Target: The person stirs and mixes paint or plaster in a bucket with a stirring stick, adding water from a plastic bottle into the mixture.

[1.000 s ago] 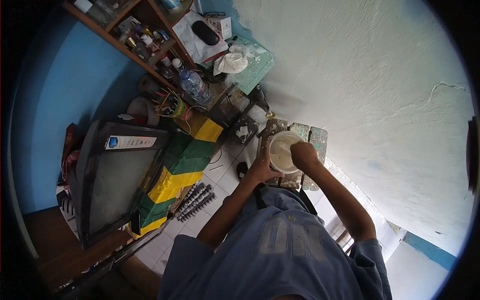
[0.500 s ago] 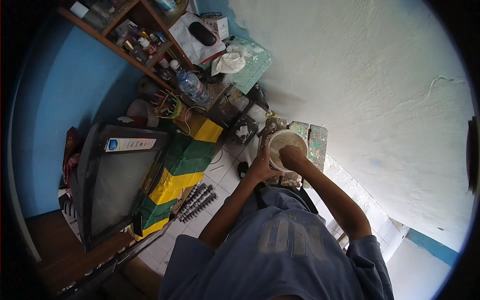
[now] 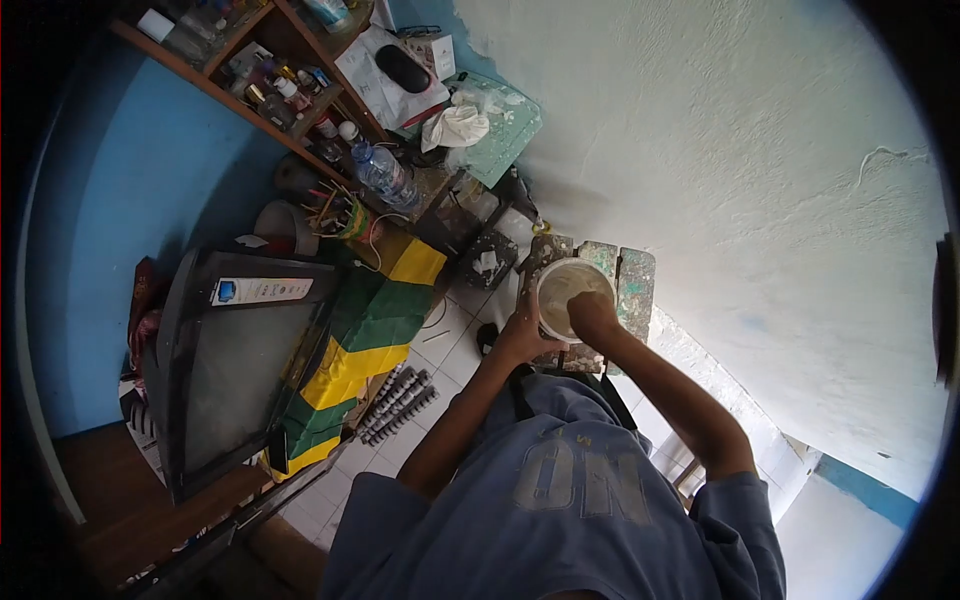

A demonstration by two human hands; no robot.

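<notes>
Mixing, I judged: left hand [image 3: 520, 336] wrapped around the tub [image 3: 590, 270], right hand [image 3: 592, 312] curled inside over white paste [image 3: 560, 290], its hold unclear; tub needed steadying.

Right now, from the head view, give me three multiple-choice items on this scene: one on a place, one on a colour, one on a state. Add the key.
1. Where is the white tub?
A. on the tiled floor
B. over the paint-spattered stool
C. on the wall shelf

2. What colours is the cloth draped next to the television?
A. green and yellow
B. red and white
C. all black

3. How is the left hand placed?
A. flat on the floor
B. hanging free
C. wrapped around the tub's side

Key:
1 B, the tub shows in front of the stool's spattered top, well clear of the shelf.
2 A, the cloth shows broad green and yellow bands.
3 C, the left hand clasps the tub's wall while the right hand reaches into it.
</notes>
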